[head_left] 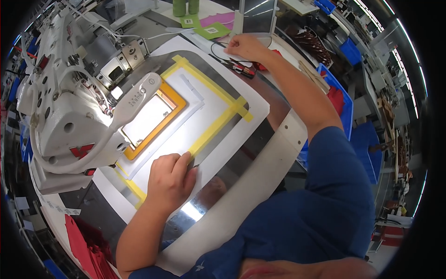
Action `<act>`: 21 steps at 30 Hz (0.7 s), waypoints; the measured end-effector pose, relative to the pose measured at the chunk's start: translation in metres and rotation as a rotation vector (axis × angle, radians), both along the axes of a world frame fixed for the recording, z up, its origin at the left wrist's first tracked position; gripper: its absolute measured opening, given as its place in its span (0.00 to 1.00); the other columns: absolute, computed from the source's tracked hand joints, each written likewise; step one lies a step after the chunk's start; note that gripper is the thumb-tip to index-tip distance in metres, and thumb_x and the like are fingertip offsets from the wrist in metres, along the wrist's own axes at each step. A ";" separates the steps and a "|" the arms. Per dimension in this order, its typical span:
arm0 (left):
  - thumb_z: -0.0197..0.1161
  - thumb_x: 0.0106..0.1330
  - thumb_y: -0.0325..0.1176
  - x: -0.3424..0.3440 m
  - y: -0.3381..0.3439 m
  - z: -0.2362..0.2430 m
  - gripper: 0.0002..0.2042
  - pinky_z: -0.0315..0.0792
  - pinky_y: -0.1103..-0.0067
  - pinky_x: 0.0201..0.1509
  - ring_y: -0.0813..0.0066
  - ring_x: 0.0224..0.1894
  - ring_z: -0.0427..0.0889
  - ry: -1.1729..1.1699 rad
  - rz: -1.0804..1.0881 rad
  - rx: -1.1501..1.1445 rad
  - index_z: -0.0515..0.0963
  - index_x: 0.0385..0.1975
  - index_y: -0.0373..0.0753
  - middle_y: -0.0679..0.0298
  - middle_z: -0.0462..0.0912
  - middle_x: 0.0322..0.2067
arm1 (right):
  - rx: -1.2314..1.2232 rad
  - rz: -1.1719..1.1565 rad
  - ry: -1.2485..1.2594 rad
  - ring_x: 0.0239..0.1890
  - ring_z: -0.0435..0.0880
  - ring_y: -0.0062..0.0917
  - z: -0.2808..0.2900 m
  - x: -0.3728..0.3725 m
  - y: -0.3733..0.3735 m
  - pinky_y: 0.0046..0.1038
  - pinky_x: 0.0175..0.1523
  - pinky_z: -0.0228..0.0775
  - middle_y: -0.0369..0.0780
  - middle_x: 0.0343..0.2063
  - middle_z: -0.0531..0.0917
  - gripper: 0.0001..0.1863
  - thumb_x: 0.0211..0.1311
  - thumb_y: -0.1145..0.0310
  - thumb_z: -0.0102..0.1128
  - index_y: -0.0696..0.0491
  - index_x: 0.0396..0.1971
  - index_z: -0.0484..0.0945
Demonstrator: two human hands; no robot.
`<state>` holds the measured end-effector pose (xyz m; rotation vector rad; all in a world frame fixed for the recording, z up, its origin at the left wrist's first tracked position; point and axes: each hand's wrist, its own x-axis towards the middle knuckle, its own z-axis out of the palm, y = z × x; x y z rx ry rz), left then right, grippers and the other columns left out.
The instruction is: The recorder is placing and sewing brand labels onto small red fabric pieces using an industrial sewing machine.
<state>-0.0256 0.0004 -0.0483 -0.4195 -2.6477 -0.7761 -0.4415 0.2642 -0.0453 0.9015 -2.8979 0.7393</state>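
Observation:
My left hand (169, 180) rests with curled fingers on the near edge of a clear template sheet, beside a strip of yellow tape (211, 135). The sheet lies over white paper (139, 186) under the sewing machine's orange-framed clamp (179, 97), which a lamp lights brightly. At the far right of the table, my right hand (248, 48) has thumb and fingers pinched together next to a thin black cord (214, 50). What sits between those fingertips, if anything, is too small to tell. Just below that hand lie small red and black tools (244, 69).
The white sewing machine (69, 116) fills the left side. Green thread cones (186, 7) and green and pink pieces (213, 30) are at the back. Red fabric (90, 246) hangs at the lower left. Blue bins (344, 111) stand to the right.

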 end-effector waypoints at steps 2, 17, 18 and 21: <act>0.76 0.58 0.28 0.000 0.000 -0.001 0.20 0.74 0.63 0.53 0.53 0.46 0.82 -0.018 -0.002 0.021 0.83 0.52 0.35 0.55 0.83 0.43 | 0.039 0.004 -0.041 0.36 0.89 0.33 -0.001 -0.001 -0.008 0.35 0.46 0.79 0.44 0.35 0.91 0.19 0.61 0.53 0.77 0.56 0.35 0.89; 0.77 0.57 0.29 -0.001 -0.003 0.004 0.20 0.73 0.64 0.52 0.54 0.46 0.80 -0.059 -0.025 0.033 0.83 0.50 0.37 0.56 0.81 0.44 | -0.211 -0.051 -0.320 0.36 0.85 0.23 0.013 0.008 -0.029 0.28 0.46 0.75 0.40 0.31 0.89 0.17 0.60 0.61 0.81 0.59 0.38 0.89; 0.77 0.57 0.29 -0.001 -0.004 0.004 0.20 0.73 0.64 0.52 0.54 0.46 0.80 -0.060 -0.020 0.035 0.83 0.50 0.37 0.56 0.81 0.44 | -0.208 -0.047 -0.322 0.36 0.85 0.23 0.019 0.011 -0.031 0.28 0.46 0.75 0.40 0.31 0.89 0.17 0.60 0.61 0.81 0.59 0.38 0.89; 0.77 0.57 0.30 -0.001 -0.004 0.005 0.19 0.73 0.64 0.52 0.55 0.46 0.80 -0.056 -0.025 0.047 0.83 0.49 0.38 0.56 0.81 0.44 | -0.045 -0.055 -0.148 0.34 0.84 0.22 0.037 0.021 -0.031 0.28 0.44 0.74 0.40 0.28 0.87 0.18 0.63 0.57 0.78 0.58 0.35 0.89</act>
